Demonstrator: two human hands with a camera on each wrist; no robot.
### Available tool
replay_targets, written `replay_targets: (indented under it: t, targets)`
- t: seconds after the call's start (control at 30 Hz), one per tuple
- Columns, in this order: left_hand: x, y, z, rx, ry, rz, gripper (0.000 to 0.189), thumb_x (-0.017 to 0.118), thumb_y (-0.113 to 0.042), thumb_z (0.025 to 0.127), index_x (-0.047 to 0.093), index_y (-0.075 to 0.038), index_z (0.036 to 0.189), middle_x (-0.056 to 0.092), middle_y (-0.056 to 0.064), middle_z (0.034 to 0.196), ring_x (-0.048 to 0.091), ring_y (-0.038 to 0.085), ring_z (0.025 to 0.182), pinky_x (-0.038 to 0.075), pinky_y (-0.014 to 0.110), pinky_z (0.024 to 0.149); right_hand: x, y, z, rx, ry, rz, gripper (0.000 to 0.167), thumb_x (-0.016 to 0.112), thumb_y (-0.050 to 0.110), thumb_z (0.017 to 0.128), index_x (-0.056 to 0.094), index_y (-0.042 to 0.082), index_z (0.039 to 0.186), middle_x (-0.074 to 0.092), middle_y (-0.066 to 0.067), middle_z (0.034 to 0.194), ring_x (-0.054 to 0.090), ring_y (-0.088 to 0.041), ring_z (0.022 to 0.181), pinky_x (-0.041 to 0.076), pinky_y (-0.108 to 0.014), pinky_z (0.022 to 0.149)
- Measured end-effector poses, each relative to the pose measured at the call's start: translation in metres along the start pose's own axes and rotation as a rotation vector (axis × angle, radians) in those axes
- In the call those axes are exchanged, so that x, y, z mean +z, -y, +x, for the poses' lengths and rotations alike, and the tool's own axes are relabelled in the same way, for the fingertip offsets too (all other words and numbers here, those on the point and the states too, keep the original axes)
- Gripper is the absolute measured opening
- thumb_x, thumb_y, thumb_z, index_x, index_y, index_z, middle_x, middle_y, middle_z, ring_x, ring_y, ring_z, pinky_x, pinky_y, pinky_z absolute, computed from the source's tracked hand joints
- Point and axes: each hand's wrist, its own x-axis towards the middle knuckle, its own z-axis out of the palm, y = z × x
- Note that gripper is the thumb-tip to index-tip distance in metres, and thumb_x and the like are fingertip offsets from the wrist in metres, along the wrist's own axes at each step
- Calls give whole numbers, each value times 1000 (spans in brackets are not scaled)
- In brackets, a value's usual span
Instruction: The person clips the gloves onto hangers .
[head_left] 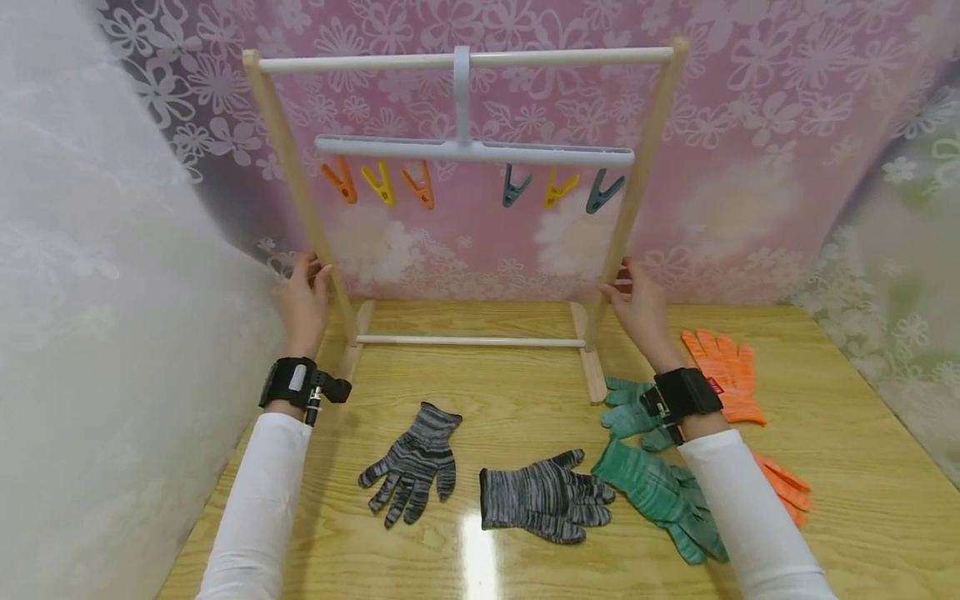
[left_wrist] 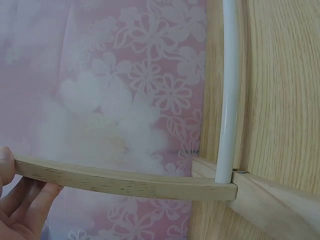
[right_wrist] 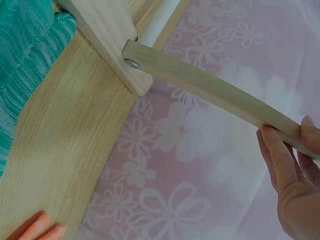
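Observation:
A small wooden garment rack [head_left: 651,125] with white crossbars stands at the back of the table. My left hand [head_left: 303,304] grips its left post between thumb and fingers; the left wrist view shows that post [left_wrist: 125,184] from close up. On the other side my right hand [head_left: 637,308] pinches the right post [right_wrist: 210,92]. From the top bar hangs a light grey hanger [head_left: 461,150] bearing several clothespins: orange, yellow and dark teal, such as the yellow clothespin [head_left: 378,183] at left and the teal clothespin [head_left: 603,193] at right.
Two grey-black striped gloves lie in front of the rack, the left striped glove [head_left: 416,462] and the right striped glove [head_left: 543,497]. Green gloves [head_left: 656,492] and orange gloves [head_left: 723,375] lie at right, partly under my right arm. A floral curtain [head_left: 750,167] hangs behind.

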Motion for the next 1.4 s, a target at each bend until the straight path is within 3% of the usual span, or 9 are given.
replay_targets:
  t: [0.4, 0.7, 0.97, 1.4]
  targets:
    - [12, -19, -13, 3, 55, -45, 37, 57, -25, 105, 57, -3, 135, 67, 26, 125, 68, 41, 107, 55, 53, 90, -25, -15, -9, -39, -45, -19, 40, 67, 2, 97, 52, -7, 134, 62, -32, 119, 65, -48, 107, 57, -57, 88]
    - [23, -27, -23, -9, 91, -121, 38, 58, -29, 104, 59, -9, 137, 68, 22, 125, 68, 36, 111, 57, 51, 91, -42, -27, -14, 13, -24, -22, 43, 62, 8, 101, 49, -4, 140, 60, -31, 124, 63, -47, 112, 56, -56, 90]
    - [34, -39, -31, 2, 111, -203, 37, 59, -26, 103, 58, -8, 136, 68, 22, 124, 69, 35, 110, 59, 47, 89, -57, -37, -19, 9, -57, -49, 43, 64, 8, 101, 49, -3, 140, 61, -29, 122, 64, -46, 110, 56, -57, 88]
    - [48, -52, -42, 44, 110, -174, 37, 60, -26, 103, 58, -8, 135, 70, 20, 123, 69, 34, 111, 60, 48, 88, -76, -47, -25, 30, -69, -71, 44, 59, 10, 104, 46, -4, 143, 58, -32, 124, 61, -49, 114, 54, -59, 87]
